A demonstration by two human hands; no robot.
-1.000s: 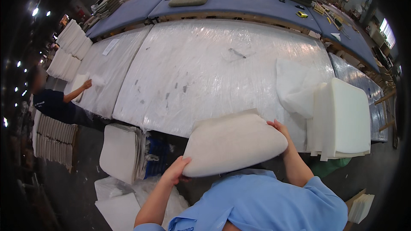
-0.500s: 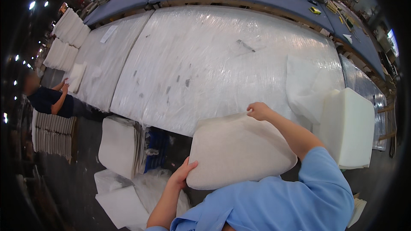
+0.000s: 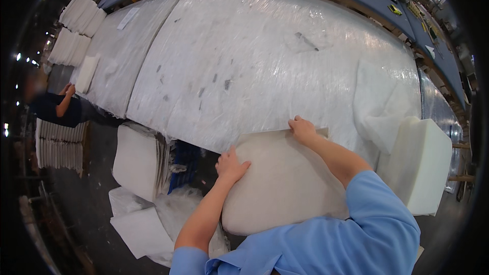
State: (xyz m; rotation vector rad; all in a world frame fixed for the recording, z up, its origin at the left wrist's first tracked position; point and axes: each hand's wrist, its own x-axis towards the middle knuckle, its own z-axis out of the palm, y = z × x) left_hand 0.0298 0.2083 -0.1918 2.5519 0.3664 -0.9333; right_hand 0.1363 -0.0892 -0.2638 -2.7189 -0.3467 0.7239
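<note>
I hold a large, flat, off-white foam cushion (image 3: pixel 282 181) with rounded corners at the near edge of a long table wrapped in clear plastic film (image 3: pixel 265 66). My left hand (image 3: pixel 231 165) grips the cushion's left edge, fingers on top. My right hand (image 3: pixel 302 129) grips its far corner, which lies over the table's edge. The cushion's near part is hidden behind my blue shirt.
A stack of white foam blocks (image 3: pixel 420 163) stands on the table to my right, with a sheet of white wadding (image 3: pixel 379 104) beside it. Foam pieces (image 3: pixel 136 160) and plastic bags (image 3: pixel 178 214) lie on the floor at left. Another person (image 3: pixel 56 104) works at the table's far left, near stacked foam (image 3: pixel 76 25).
The cushion has moved forward and down, from held up in front of me to lying flatter at the table's edge. Both hands moved with it, and my view tilted closer to the table.
</note>
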